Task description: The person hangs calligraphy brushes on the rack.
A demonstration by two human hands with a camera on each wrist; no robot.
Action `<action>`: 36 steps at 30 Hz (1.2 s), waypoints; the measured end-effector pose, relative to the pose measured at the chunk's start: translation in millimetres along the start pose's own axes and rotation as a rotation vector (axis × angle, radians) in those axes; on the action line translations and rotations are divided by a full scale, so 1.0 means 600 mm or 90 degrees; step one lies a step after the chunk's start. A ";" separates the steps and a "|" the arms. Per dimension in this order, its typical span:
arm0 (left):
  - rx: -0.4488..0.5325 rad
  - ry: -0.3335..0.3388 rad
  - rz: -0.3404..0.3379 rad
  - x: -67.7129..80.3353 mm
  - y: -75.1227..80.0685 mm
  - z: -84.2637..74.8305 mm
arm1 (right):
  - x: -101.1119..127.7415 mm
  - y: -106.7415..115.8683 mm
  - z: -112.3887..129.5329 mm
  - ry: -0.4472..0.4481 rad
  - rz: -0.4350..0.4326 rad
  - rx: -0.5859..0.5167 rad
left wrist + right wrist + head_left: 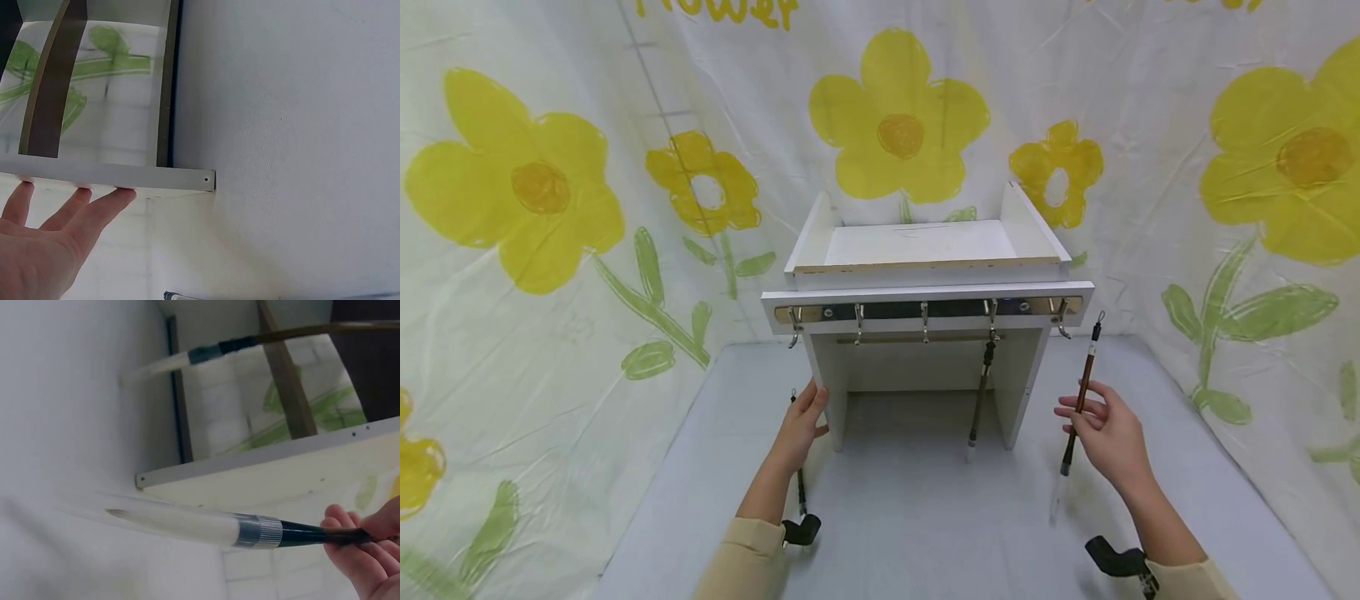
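Observation:
A white wooden rack (925,250) stands on the grey table, with a rail of several metal hooks (859,315) along its front. A brown-handled calligraphy brush (981,387) hangs from one hook, tip down; it also shows in the right wrist view as the hanging brush (206,355). My right hand (1086,412) pinches a second brush (1082,392) by its handle, right of the rack, with the loop end near the rightmost hook. This held brush (206,528) has a white tip, and my fingers (356,547) grip its dark handle. My left hand (811,404) touches the rack's left side panel (125,178) with straight fingers (94,203).
Another thin brush (798,479) lies on the table (910,517) beside my left forearm. A cloth backdrop (550,208) printed with yellow flowers closes in the back and both sides. The rack's top forms a shallow tray (925,242).

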State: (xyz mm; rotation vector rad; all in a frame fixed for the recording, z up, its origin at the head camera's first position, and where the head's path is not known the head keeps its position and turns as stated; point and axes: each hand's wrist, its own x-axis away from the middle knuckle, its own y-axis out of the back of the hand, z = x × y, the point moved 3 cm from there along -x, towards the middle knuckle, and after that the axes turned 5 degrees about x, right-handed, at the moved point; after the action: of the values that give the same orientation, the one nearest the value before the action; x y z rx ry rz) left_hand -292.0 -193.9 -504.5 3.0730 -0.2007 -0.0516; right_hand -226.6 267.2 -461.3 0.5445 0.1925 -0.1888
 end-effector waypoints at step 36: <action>-0.011 0.010 -0.008 -0.003 0.001 0.007 | 0.055 0.015 0.112 0.182 -0.079 -0.041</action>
State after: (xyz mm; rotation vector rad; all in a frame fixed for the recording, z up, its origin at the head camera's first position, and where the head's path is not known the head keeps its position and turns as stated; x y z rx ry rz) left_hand -294.0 -194.5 -508.4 3.0562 -0.1792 -0.0292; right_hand -184.2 235.0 -408.1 0.4944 0.5100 -0.2237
